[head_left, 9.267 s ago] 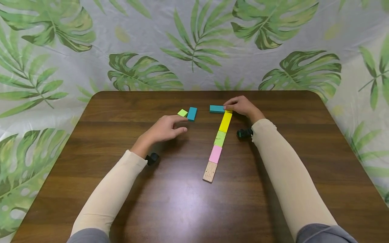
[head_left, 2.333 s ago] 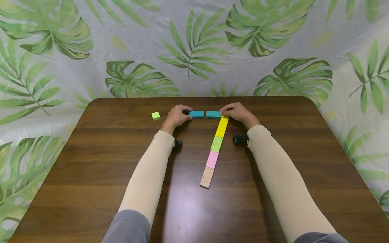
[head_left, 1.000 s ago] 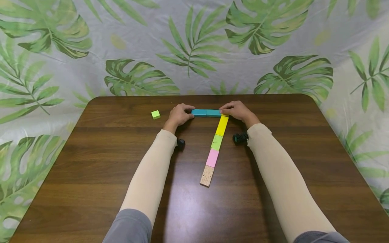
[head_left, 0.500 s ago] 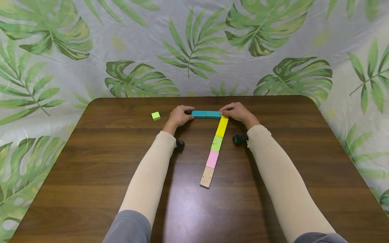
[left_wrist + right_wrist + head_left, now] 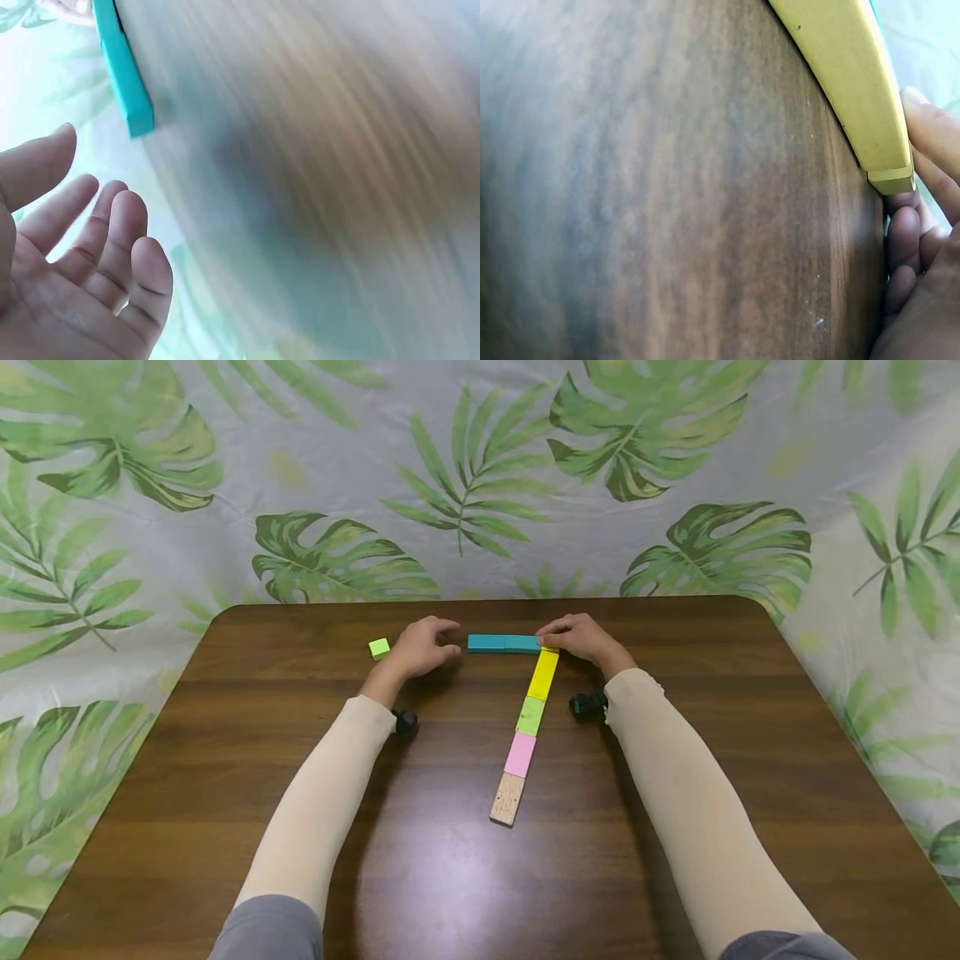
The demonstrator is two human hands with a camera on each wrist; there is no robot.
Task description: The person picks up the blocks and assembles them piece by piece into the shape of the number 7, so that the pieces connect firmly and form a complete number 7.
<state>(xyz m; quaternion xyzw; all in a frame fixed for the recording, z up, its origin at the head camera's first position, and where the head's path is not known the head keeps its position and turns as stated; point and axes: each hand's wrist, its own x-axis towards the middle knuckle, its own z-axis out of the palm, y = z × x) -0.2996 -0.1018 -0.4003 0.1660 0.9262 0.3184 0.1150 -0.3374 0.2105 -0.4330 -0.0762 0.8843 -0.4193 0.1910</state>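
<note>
Teal bar [image 5: 504, 643] lies between the hands; right hand [image 5: 581, 637] fingertips press its near end (steadying, I'd judge); left hand [image 5: 420, 647], fingers loose and apart, grips nothing — best kept gentle.

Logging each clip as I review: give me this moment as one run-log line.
left hand: open, off the teal bar | right hand: fingers at bar's right end and yellow block | lime cube: apart, left | table
</note>
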